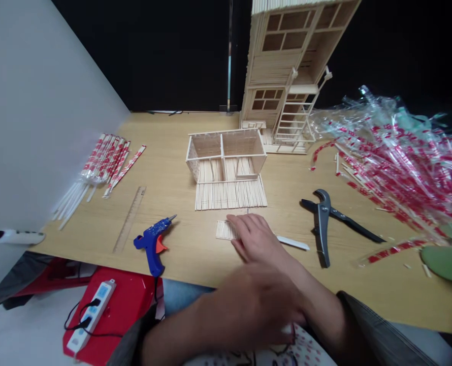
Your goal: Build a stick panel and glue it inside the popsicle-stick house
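Observation:
A small flat panel of wooden sticks (224, 230) lies near the table's front edge. My right hand (254, 234) is over its right part, fingers along the far edge and thumb along the near one, gripping it. My left hand (256, 295) crosses above my right forearm, smeared by motion, so its fingers cannot be made out. Beyond the panel stands an open two-room stick box (223, 157) on a stick floor (231, 195). A slim white tool (293, 243), perhaps a knife, lies right of my right hand.
Left are a blue glue gun (152, 244), a ruler (130, 218) and wrapped chopsticks (106, 157). Right are cutting pliers (323, 223), a heap of plastic wrappers (405, 157) and a green object (447, 263). A tall stick house (271, 71) stands behind; a power strip (91, 315) sits below left.

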`<state>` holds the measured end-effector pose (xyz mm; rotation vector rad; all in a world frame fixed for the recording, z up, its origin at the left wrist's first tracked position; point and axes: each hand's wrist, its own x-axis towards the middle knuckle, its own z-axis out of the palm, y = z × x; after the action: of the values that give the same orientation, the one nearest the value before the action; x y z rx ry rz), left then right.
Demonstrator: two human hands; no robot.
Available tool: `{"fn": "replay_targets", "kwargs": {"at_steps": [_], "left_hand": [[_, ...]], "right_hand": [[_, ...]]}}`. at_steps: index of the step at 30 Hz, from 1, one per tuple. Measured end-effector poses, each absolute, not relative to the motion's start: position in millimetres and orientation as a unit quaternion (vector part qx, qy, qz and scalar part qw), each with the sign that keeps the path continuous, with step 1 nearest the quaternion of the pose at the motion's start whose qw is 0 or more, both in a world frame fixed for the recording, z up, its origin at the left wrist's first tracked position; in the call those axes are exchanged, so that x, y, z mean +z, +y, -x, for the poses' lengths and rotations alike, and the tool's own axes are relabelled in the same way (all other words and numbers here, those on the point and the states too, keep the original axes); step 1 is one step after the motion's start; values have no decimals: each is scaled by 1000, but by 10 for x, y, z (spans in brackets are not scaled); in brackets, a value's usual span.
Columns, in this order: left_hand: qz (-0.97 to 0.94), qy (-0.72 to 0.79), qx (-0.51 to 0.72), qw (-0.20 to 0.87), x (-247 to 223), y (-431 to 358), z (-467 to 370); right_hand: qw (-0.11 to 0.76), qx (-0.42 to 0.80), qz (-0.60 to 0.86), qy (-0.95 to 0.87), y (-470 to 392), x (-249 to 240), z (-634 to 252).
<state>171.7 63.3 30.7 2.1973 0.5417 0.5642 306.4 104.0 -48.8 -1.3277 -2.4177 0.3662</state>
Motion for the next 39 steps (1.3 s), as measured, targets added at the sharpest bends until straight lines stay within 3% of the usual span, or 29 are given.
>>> {"fn": "replay_targets", "kwargs": {"at_steps": [3, 6, 19, 39], "left_hand": [[-858, 362, 283, 229, 57, 823, -1537], [-827, 466, 246, 197, -147, 991, -1242], [-843, 466, 159, 217, -386, 1167, -956], [-862, 445, 174, 170, -445, 1084, -925]], "right_hand": [[188, 156, 470, -848, 1037, -480, -3112], [194, 183, 467, -843, 1035, -436, -3144], [224, 256, 466, -817, 1003, -418, -3221], [258, 285, 460, -800, 957, -472, -3291]]}}
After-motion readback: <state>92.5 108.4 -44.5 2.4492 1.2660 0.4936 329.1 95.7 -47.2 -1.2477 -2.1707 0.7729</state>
